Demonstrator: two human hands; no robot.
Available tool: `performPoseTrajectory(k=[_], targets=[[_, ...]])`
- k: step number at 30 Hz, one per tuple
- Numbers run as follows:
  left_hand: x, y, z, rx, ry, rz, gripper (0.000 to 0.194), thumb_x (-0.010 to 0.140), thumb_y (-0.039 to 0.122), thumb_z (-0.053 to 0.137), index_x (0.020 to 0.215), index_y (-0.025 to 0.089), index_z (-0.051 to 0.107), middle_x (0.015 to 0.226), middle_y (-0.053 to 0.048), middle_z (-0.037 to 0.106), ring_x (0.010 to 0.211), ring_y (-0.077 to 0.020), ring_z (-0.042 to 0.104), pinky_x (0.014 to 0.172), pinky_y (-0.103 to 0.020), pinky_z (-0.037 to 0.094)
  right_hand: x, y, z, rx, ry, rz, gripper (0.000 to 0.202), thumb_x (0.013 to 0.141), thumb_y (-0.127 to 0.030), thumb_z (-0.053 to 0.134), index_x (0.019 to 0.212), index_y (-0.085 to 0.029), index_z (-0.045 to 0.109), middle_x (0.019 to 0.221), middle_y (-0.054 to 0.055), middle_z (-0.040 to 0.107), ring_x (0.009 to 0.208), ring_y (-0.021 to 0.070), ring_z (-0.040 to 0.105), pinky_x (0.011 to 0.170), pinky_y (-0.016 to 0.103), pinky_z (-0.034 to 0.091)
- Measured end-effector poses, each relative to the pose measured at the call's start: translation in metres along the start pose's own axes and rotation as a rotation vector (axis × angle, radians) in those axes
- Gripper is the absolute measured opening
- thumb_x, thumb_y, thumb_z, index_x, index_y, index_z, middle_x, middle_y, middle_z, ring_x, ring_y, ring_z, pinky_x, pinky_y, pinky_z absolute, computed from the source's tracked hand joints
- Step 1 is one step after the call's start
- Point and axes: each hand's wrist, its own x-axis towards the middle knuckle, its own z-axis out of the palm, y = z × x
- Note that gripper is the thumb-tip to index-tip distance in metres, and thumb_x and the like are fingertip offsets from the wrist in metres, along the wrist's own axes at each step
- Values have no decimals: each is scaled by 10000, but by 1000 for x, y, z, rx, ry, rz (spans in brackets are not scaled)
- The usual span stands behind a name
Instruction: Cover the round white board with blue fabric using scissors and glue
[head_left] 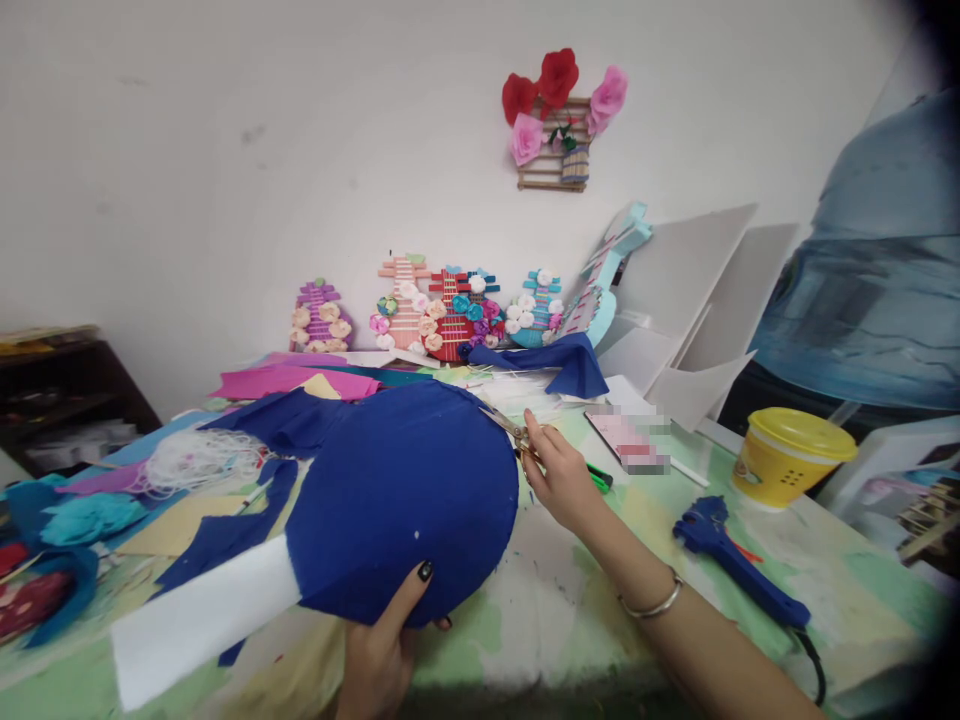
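My left hand (pixel 394 635) grips the near edge of a rounded board covered in dark blue crepe paper (pixel 405 490), thumb on top and fingers underneath. A bare white strip (pixel 210 610) sticks out of the board toward the lower left. In my right hand (pixel 555 465) is a pair of scissors (pixel 510 428), its fingers in the handles. The blades lie against the upper right edge of the blue board. Whether paper sits between them is too small to tell.
Right of my arm lie a blue glue gun (pixel 739 570) and a yellow tub (pixel 791 460). A phone (pixel 626 440) and green cutter (pixel 600 478) are beyond my hand. Decorated lute-shaped crafts (pixel 454 320) lean on the wall. Blue paper scraps (pixel 225 545) and white string (pixel 202 462) lie left.
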Motion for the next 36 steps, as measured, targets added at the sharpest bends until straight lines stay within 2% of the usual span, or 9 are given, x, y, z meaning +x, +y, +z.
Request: performPoseTrajectory(k=[5, 7, 12, 15, 18, 22, 25, 32, 36], targets=[[2, 2, 4, -26, -2, -28, 263, 483, 183, 825, 713, 168, 697, 770, -38, 669, 539, -148, 574, 350, -210, 467, -1, 2, 2, -12, -6, 17, 511, 933, -206, 377, 1435, -175, 291, 884, 96, 580, 803, 213, 563, 718, 340, 503], [5, 2, 4, -31, -6, -51, 266, 462, 199, 833, 678, 149, 685, 746, -39, 664, 520, -151, 571, 334, -218, 469, -1, 3, 2, -13, -5, 16, 498, 928, -212, 397, 1419, -175, 324, 885, 96, 593, 810, 217, 567, 726, 348, 503], [11, 2, -1, -32, 0, -113, 329, 387, 170, 856, 657, 127, 673, 743, -28, 665, 500, -167, 588, 337, -259, 501, -1, 6, -1, 14, 0, 40, 472, 911, -194, 419, 1382, -192, 392, 920, 94, 621, 822, 211, 586, 744, 350, 505], [10, 3, -1, -41, -12, -92, 321, 383, 144, 850, 656, 139, 681, 743, -30, 669, 509, -178, 590, 318, -262, 485, -2, 8, 0, 32, 10, 57, 450, 909, -190, 417, 1358, -202, 427, 915, 85, 634, 834, 205, 596, 763, 345, 500], [6, 4, 2, -34, -18, -67, 252, 421, 121, 830, 627, 155, 688, 732, -38, 670, 508, -162, 581, 346, -249, 492, -2, 10, 0, 43, 26, 82, 429, 899, -198, 433, 1327, -196, 464, 902, 81, 647, 809, 199, 603, 747, 332, 497], [4, 9, 7, -57, -15, -111, 210, 477, 131, 808, 657, 163, 705, 719, -23, 658, 517, -143, 572, 344, -220, 471, 2, 10, -5, 100, 94, 114, 395, 872, -200, 445, 1255, -155, 530, 851, 79, 641, 739, 185, 589, 685, 311, 486], [6, 10, 6, -57, -28, -139, 216, 456, 130, 809, 639, 142, 694, 669, -15, 650, 474, -137, 560, 323, -226, 459, 3, 10, -11, 108, 64, 124, 405, 827, -248, 521, 1218, -151, 564, 813, 66, 615, 729, 188, 562, 694, 321, 470], [7, 9, 4, -50, -10, -156, 266, 415, 96, 799, 641, 144, 668, 636, 4, 642, 409, -135, 545, 277, -230, 439, 1, 9, -10, 74, -15, 61, 501, 807, -205, 489, 1306, -164, 495, 839, 63, 547, 821, 212, 528, 771, 367, 456], [3, 11, 8, -71, -10, -152, 230, 472, 137, 798, 660, 157, 667, 659, 0, 642, 438, -130, 543, 276, -219, 431, 1, 9, -9, 71, -41, 57, 497, 842, -192, 462, 1339, -174, 455, 896, 79, 553, 826, 209, 531, 756, 357, 467]])
